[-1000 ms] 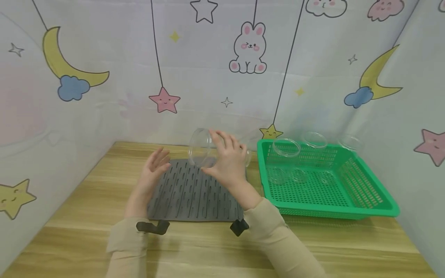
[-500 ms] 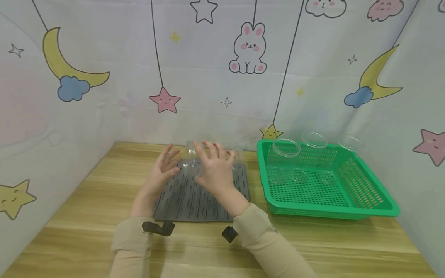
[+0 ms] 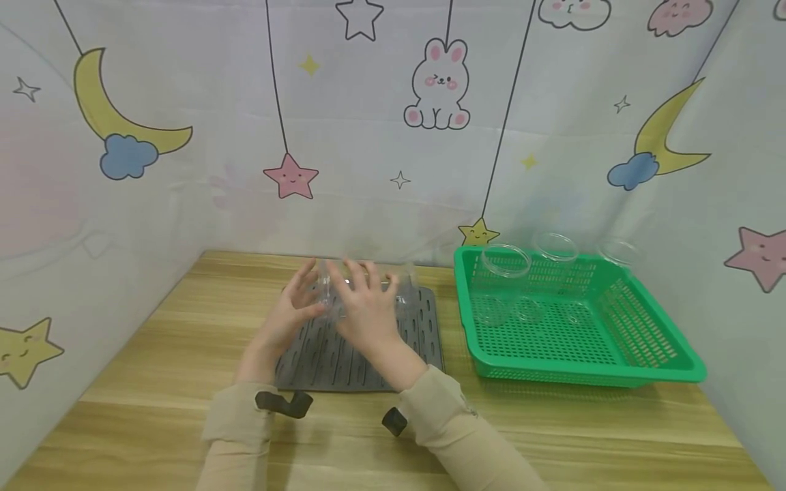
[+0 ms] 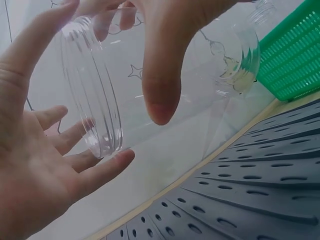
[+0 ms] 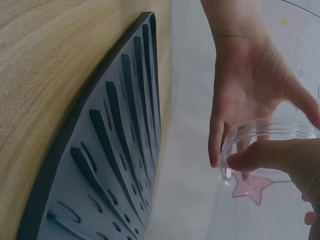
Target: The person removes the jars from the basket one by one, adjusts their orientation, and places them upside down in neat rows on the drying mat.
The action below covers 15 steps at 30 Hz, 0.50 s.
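A clear, see-through jar (image 3: pixel 403 290) lies on its side in the air above the grey slotted mat (image 3: pixel 344 365). My right hand (image 3: pixel 368 317) holds it from above, thumb (image 4: pixel 162 85) on the near side of the wall and fingers over the far side. My left hand (image 3: pixel 284 319) is at the jar's ridged left end, its fingers spread and fairly straight around the rim. In the left wrist view, the fingertips lie along that rim (image 4: pixel 102 107); whether they press on it I cannot tell. Through the clear wall, part of the left hand (image 5: pixel 247 85) shows in the right wrist view.
A green plastic basket (image 3: pixel 589 372) stands to the right of the mat, with 3 clear jars upright in it, one of them a front-left jar (image 3: pixel 506 262). The wooden table (image 3: pixel 153 341) meets a printed cloth backdrop (image 3: pixel 362 123) behind and at both sides.
My right hand has carried the jar left and down, and levelled it. My left hand has moved right, from apart from the jar to around its ridged end.
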Tool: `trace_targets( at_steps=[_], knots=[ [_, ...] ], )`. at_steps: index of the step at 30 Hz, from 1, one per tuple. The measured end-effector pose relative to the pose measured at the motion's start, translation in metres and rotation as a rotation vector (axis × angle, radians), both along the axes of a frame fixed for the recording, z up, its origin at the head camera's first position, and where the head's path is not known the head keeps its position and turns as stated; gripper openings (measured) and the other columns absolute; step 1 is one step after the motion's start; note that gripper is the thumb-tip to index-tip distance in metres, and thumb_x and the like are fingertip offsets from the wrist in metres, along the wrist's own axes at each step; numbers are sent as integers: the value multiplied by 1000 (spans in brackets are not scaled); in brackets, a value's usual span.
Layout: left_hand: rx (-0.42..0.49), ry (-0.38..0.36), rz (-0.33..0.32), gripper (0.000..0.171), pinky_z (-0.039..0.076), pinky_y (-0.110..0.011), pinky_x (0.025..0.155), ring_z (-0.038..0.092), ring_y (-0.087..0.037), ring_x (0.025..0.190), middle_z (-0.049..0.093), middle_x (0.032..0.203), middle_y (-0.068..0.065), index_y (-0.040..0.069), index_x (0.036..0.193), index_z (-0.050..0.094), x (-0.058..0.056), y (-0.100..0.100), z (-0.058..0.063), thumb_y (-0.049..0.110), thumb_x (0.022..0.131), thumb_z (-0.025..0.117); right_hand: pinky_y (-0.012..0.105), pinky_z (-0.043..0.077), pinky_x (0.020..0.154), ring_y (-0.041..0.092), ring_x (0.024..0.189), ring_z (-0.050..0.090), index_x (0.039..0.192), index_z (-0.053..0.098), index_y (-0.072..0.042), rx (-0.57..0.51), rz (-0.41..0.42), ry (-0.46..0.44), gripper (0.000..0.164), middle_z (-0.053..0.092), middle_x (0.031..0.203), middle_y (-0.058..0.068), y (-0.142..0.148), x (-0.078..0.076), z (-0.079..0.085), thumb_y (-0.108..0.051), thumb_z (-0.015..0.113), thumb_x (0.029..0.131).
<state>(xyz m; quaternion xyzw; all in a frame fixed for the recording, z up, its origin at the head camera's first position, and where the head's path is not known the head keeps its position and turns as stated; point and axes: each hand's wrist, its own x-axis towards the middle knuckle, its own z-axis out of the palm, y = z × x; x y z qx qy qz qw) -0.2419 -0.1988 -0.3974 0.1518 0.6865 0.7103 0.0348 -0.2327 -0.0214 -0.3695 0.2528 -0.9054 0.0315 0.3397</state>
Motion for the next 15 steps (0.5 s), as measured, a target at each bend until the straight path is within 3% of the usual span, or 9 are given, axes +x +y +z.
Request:
trace_targets(
  at_steps=[11,15],
  knots=[
    [-17,-25,12,91,15,-68,118,16,-46,146,6,164,-18,5,157,7,3,1,1,20,89,67,59,40,101,30,135,36,154,27,-22,0,51,-102,118,39,150,7,1,4,2,-47,91,58],
    [-9,-21,21,90,15,-68,117,17,-46,146,6,163,-19,4,156,7,3,1,0,19,89,66,59,40,101,29,136,35,153,27,-23,-46,103,-125,115,39,151,7,6,3,2,-51,88,60]
  ],
)
